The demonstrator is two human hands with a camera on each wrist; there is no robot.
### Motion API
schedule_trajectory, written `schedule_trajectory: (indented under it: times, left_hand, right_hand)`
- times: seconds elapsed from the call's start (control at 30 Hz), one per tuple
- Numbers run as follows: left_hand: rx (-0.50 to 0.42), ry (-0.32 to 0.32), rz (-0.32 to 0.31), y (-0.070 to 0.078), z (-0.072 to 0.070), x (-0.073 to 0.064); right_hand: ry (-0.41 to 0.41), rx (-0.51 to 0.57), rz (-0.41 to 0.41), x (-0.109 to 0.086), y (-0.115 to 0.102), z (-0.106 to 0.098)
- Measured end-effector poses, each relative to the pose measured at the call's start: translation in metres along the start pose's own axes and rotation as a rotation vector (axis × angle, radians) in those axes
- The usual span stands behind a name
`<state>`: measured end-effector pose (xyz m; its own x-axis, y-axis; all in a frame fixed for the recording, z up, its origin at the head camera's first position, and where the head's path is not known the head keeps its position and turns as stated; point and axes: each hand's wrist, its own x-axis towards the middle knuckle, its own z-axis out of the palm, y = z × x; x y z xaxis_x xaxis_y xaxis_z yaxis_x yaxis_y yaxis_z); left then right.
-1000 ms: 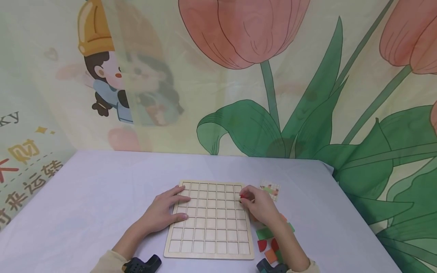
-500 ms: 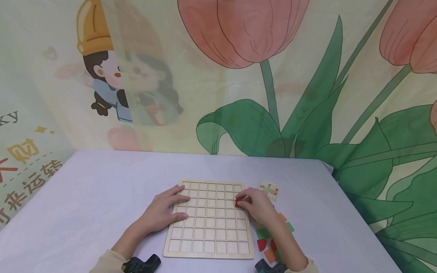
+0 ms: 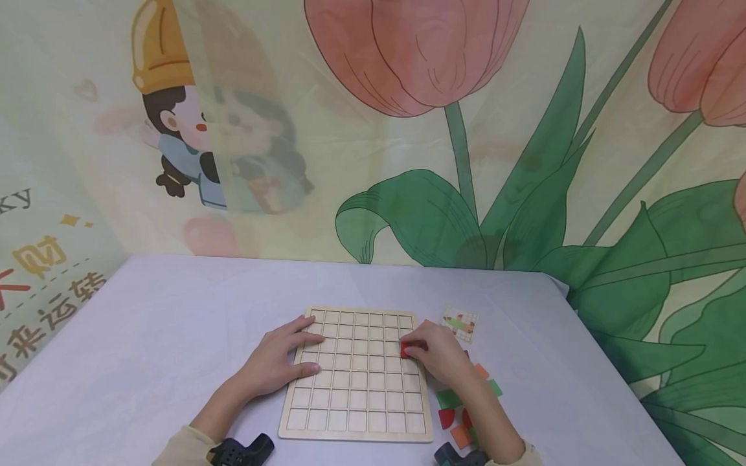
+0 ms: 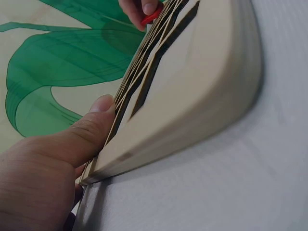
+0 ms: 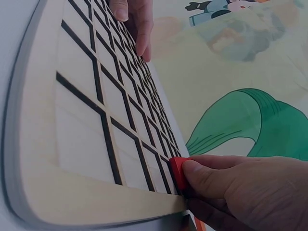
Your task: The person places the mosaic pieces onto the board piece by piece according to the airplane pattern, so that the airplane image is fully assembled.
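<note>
A light wooden grid board [image 3: 357, 438] lies flat on the white table, with square recesses framed by thin strips. My left hand [image 3: 274, 359] rests on its left side, fingers fairly straight and spread over the rim; the left wrist view shows the thumb [image 4: 94, 120] lying on the edge. At the board's right side my right hand [image 3: 443, 353] pinches a small red piece [image 5: 179, 172] between thumb and fingers. That red piece sits right at a cell of the rightmost column, partly covered by the fingertips in the head view.
Right of the board lie loose red, orange and green pieces [image 3: 447, 417], some hidden under the right forearm. A small patterned card [image 3: 460, 323] lies beyond the right hand. The white table [image 3: 204, 310] meets a printed backdrop behind.
The right hand has shifted left, bringing the red piece from the board's right edge over the rightmost column and slightly nearer. My left hand stays where it was.
</note>
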<state>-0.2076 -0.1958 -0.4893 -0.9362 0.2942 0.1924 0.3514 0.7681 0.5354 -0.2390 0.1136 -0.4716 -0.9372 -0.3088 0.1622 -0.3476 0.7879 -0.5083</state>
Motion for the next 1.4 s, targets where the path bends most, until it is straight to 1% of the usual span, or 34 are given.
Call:
schedule_trajectory:
  times: [0.27,0.47,0.57,0.7,0.93,1.17,1.27,1.4]
  left_hand:
    - [-0.002,0.001,0.002,0.0007,0.0002,0.0001]
    - [-0.005,0.002,0.001,0.0012,0.0003,0.0002]
    - [-0.001,0.008,0.005,0.0005,0.0007,0.0001]
    - [0.002,0.017,0.012,-0.0004,0.0013,0.0000]
    - [0.004,0.014,0.017,-0.0013,0.0021,0.0004]
    - [0.010,0.018,0.025,-0.0013,0.0009,-0.0003]
    - [0.003,0.014,0.016,-0.0010,0.0007,0.0000]
    - [0.001,0.026,0.022,-0.0015,0.0010,-0.0006]
  right_hand:
    - [0.011,0.000,0.023,-0.0008,-0.0007,0.0014]
    - [-0.039,0.003,-0.001,-0.0012,-0.0008,-0.0009]
    - [-0.049,0.006,-0.010,-0.0006,-0.0013,-0.0014]
    - [-0.040,-0.007,-0.009,-0.0001,-0.0024,-0.0008]
    - [-0.030,-0.024,0.021,-0.0003,-0.0042,0.0001]
    - [-0.024,-0.044,0.024,-0.0004,-0.0036,0.0002]
    - [-0.017,-0.058,0.026,0.0002,-0.0034,0.0000]
    - [-0.007,-0.064,0.020,0.0008,-0.0046,0.0005]
